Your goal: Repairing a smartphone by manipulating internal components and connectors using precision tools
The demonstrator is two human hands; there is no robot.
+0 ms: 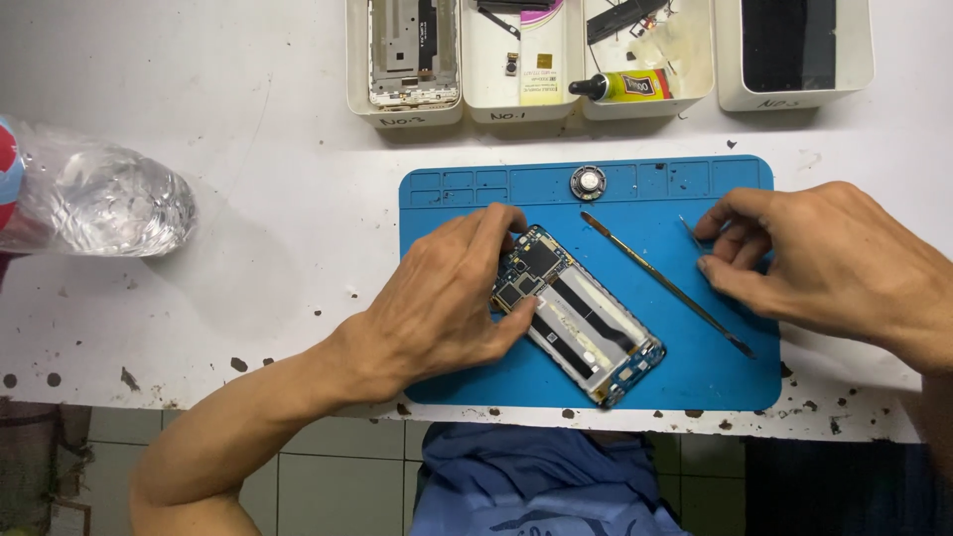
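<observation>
An opened phone (586, 323) with its circuit board and ribbon cables bare lies slanted on a blue work mat (695, 372). My left hand (447, 293) rests on the phone's upper left end, fingers pressing its board and edge. My right hand (824, 258) is at the mat's right side, fingertips pinching the end of slim tweezers (690, 230). A long thin metal pry tool (665, 283) lies diagonally on the mat between the hands, untouched.
A small round speaker (588, 182) sits in the mat's top slots. Several white trays (405, 109) at the back hold a phone frame, small parts, a yellow glue tube (627, 86) and a dark screen. A crumpled clear plastic bottle (99, 199) lies left.
</observation>
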